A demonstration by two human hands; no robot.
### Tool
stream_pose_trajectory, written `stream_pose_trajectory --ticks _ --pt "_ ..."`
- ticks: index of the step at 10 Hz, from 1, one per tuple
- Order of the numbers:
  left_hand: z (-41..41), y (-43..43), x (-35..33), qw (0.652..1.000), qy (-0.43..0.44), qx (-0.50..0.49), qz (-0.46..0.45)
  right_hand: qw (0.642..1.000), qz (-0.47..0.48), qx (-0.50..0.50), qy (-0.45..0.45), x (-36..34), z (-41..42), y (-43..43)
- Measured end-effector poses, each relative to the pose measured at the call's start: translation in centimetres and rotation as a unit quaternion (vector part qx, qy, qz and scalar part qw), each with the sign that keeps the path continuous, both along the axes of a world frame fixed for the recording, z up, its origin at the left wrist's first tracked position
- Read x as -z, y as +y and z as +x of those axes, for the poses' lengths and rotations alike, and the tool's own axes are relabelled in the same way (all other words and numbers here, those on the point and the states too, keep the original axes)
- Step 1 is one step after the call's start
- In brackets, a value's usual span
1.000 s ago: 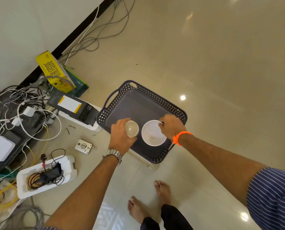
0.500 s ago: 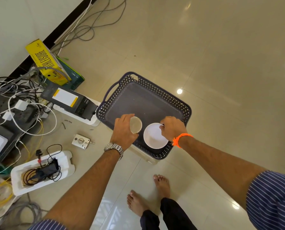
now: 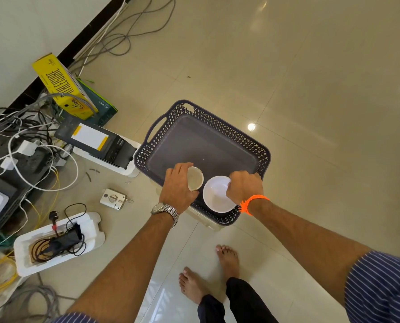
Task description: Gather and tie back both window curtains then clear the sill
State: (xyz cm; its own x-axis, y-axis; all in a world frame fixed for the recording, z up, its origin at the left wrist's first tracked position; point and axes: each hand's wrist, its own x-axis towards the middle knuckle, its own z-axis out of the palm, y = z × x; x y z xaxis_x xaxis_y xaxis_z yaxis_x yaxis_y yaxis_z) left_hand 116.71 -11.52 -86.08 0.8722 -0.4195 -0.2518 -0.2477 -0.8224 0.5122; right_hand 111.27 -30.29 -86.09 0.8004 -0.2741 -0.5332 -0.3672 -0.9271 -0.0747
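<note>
A dark perforated plastic basket sits on the tiled floor in front of me. My left hand, with a metal watch at the wrist, grips a small beige cup over the basket's near left part. My right hand, with an orange thread on the wrist, pinches the rim of a white bowl low over the basket's near right corner. Whether the bowl touches the basket floor I cannot tell. No curtain or window sill is in view.
To the left lie a yellow box, a black device with a white label, a metal door lock, a foam tray of cables and tangled wires along the wall. My bare feet stand just behind the basket.
Both hands sank slightly lower into the basket with the cup and bowl. The cup tilted so its mouth faces more sideways. The view shifted a little.
</note>
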Motion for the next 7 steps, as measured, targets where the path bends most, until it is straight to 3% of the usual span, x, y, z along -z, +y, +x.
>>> stream_pose_trajectory --ticks 3,7 --pt "-0.8 -0.1 0.0 0.999 -0.019 -0.01 0.049 1.0 0.002 0.007 0.019 -0.5 0.0 0.7" --pt "-1.7 1.3 -1.3 0.997 -0.001 -0.081 -0.015 0.995 0.015 0.036 -0.096 -0.3 -1.5 0.5"
